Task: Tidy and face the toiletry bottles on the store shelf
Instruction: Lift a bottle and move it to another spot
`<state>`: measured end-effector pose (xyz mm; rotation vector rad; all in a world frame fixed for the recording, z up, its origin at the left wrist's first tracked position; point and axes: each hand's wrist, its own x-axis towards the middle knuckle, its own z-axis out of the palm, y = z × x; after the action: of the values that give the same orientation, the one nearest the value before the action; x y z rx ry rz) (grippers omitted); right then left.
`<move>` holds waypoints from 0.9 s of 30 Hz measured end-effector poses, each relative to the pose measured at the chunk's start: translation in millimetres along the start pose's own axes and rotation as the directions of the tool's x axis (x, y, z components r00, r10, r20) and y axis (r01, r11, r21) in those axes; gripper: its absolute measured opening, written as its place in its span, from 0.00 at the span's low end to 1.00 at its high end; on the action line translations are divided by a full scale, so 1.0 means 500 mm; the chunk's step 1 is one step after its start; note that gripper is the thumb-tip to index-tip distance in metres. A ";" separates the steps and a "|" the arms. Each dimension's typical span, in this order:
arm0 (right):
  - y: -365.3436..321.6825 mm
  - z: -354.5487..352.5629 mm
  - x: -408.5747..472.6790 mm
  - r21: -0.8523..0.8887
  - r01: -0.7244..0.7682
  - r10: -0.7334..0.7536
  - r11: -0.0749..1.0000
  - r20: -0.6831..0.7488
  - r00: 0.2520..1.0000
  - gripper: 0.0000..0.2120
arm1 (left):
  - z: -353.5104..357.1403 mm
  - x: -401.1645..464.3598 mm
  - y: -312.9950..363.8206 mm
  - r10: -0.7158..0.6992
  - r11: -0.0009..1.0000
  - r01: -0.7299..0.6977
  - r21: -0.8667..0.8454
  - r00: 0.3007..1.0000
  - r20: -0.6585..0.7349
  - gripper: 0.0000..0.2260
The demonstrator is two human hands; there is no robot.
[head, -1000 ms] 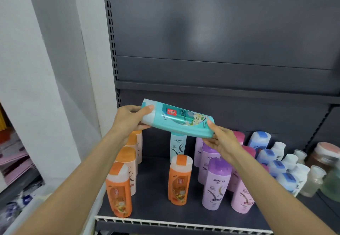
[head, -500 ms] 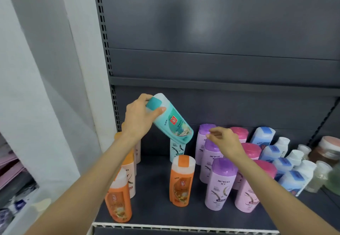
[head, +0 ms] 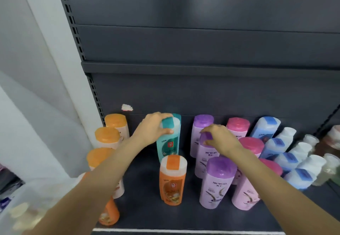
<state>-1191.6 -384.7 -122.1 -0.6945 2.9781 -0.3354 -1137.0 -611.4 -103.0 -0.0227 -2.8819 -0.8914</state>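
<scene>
Left hand: the left hand (head: 153, 131) grips the cap end of the teal bottle (head: 168, 142), fingers curled over the top and thumb across the front
Teal bottle: stands upright toward the back of the dark shelf (head: 143, 188), label to the front, just behind the orange bottle (head: 173, 179)
Right hand: the right hand (head: 219, 138) holds the purple cap of the middle lilac bottle (head: 207, 158), fingers curled round it
Lilac row: another lilac bottle (head: 217, 181) stands in front, one more behind
Left side: orange-capped white bottles (head: 107, 136) in a file
Right side: pink-capped bottles (head: 251, 145), then blue-capped bottles (head: 272, 145)
</scene>
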 end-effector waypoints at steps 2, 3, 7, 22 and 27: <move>0.003 0.002 0.002 -0.008 0.000 0.000 1.000 -0.020 1.000 0.21 | 0.018 0.008 -0.006 0.001 1.000 0.000 -0.028 0.999 0.037 0.25; 0.003 0.003 0.003 -0.008 0.000 0.000 1.000 -0.023 1.000 0.21 | 0.024 0.012 -0.008 0.003 0.999 -0.001 -0.042 0.999 0.050 0.25; 0.005 0.005 0.009 -0.003 0.013 -0.013 1.000 -0.032 0.999 0.20 | 0.043 0.025 -0.016 0.001 0.996 0.009 -0.087 0.993 0.120 0.25; 0.017 0.016 0.015 0.048 0.020 -0.018 0.999 -0.047 0.999 0.19 | 0.092 0.026 -0.026 -0.031 0.985 0.061 -0.161 0.983 0.182 0.25; 0.027 -0.003 0.033 0.175 0.013 -0.003 0.984 -0.059 0.998 0.20 | 0.093 0.019 -0.033 -0.025 0.973 0.071 -0.220 0.978 0.206 0.27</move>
<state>-1212.2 -380.1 -123.8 -0.6882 2.9521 -0.6201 -1152.7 -599.2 -149.3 -0.0685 -2.9562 -1.2940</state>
